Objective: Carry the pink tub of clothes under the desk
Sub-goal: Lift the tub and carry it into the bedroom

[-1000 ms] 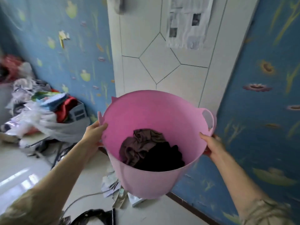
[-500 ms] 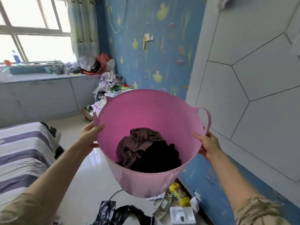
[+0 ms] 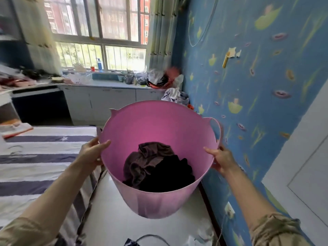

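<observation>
In the narrow aisle between a striped bed (image 3: 35, 157) and a blue wall (image 3: 248, 86), the left hand (image 3: 90, 154) and right hand (image 3: 221, 159) clamp the rim of an airborne pink tub (image 3: 152, 201) of dark clothes (image 3: 156, 167), which could snag the bed's edge and tip short of the desk (image 3: 35, 89).

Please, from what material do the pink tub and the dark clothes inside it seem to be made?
The round pink tub looks like soft moulded plastic with a matt finish: smooth one-piece wall, loop handle formed in the rim, light glowing through it. The crumpled dark brown and black clothes look like soft cloth, perhaps knit or terry; folds are loose and dull, but the weave is too small to tell.
</observation>
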